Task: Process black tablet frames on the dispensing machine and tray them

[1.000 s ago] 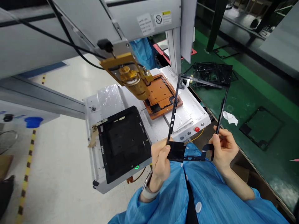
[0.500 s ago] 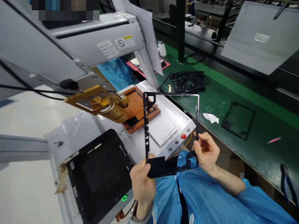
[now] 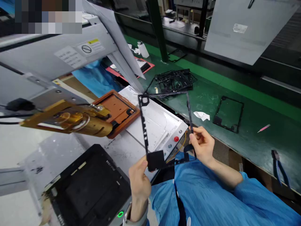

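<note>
Between my two hands I hold up a thin black rectangular frame (image 3: 155, 161), tilted, with an open middle and a solid black patch in its lower left corner. My left hand (image 3: 140, 179) pinches it at that lower left corner. On the other side, my right hand (image 3: 202, 145) grips the lower part of its right edge between thumb and fingers. Behind the frame lies a white machine bed (image 3: 155, 125) with a red button (image 3: 176, 138) on its front panel. An orange-brown fixture (image 3: 115, 108) sits on the bed, beside a brass-coloured cylinder head (image 3: 91, 125).
At lower left stands a black tray-like fixture (image 3: 91, 185) by a glowing green ring button (image 3: 120, 214). The green bench (image 3: 249, 147) bears a pile of black frames (image 3: 175, 80), another black frame (image 3: 229, 114), white paper (image 3: 201, 115), a pink pen-like tool (image 3: 263, 128), pliers (image 3: 279, 168) and a white bottle (image 3: 143, 49).
My view has turned to the right, so the machine and bench appear further left. The black frame stays in both hands and has tilted somewhat.
</note>
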Demonstrator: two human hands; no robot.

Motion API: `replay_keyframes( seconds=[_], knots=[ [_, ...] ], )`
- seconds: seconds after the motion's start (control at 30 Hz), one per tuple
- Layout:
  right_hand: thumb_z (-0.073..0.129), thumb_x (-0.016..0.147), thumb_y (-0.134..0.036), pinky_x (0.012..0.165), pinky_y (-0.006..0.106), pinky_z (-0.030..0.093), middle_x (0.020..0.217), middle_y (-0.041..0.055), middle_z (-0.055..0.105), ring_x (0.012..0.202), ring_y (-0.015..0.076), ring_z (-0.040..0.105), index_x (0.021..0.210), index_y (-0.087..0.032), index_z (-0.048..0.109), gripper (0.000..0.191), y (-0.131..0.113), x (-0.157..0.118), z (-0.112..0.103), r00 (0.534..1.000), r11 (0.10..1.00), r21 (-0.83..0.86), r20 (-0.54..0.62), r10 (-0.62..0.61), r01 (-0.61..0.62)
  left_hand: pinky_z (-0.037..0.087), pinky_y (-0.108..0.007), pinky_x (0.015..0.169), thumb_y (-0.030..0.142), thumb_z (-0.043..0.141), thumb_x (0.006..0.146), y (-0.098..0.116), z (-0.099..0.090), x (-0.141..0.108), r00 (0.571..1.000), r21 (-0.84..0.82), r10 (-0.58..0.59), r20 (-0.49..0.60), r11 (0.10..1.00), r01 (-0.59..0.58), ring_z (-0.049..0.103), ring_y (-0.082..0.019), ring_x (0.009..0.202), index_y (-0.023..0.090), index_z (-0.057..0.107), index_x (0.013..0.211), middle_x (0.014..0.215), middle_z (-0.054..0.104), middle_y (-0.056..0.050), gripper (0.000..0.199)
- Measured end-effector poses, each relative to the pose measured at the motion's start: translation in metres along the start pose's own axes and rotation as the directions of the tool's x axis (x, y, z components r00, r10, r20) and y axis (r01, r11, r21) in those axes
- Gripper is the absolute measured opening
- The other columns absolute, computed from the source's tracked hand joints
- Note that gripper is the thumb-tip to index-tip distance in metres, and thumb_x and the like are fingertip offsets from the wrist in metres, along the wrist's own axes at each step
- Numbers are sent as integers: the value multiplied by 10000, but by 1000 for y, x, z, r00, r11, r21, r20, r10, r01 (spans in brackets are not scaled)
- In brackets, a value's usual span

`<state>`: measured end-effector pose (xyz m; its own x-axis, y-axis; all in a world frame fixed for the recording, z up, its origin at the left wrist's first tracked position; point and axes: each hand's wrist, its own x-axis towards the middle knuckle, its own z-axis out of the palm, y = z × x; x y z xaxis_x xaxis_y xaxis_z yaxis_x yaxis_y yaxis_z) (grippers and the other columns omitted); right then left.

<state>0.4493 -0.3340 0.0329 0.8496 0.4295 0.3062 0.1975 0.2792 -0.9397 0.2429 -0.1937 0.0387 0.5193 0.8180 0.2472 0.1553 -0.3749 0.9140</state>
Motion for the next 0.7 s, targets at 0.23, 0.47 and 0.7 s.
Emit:
replay_keyframes(
  seconds=[0.23, 0.47, 0.7],
  knots=[
    [809, 890, -664, 414, 221, 408, 865, 1, 654, 533, 87, 509, 1169, -210, 755, 536, 28, 87, -92, 950, 972, -163, -291, 116, -169, 413, -273, 519, 553, 548, 1019, 43, 6, 38, 958, 266, -146, 247, 961, 78, 524, -143, 504, 224, 686, 736, 571, 580, 26, 455],
    [712, 847, -771, 542, 275, 556, 980, 71, 724, 627, 118, 576, 1187, -139, 752, 719, 47, 143, -208, 845, 860, -386, -527, 92, -334, 424, -269, 545, 612, 455, 1058, 41, 9, 80, 919, 449, -41, 392, 880, -153, 556, -137, 492, 251, 527, 648, 553, 568, 39, 552],
    [708, 889, -631, 616, 326, 576, 932, 112, 766, 649, 165, 636, 1081, -107, 773, 562, 42, 163, -264, 826, 700, -559, -558, 78, -444, 420, -325, 582, 690, 534, 932, 29, 19, 128, 895, 557, -83, 438, 806, -198, 667, -219, 560, 265, 646, 676, 629, 712, -10, 509]
  ],
)
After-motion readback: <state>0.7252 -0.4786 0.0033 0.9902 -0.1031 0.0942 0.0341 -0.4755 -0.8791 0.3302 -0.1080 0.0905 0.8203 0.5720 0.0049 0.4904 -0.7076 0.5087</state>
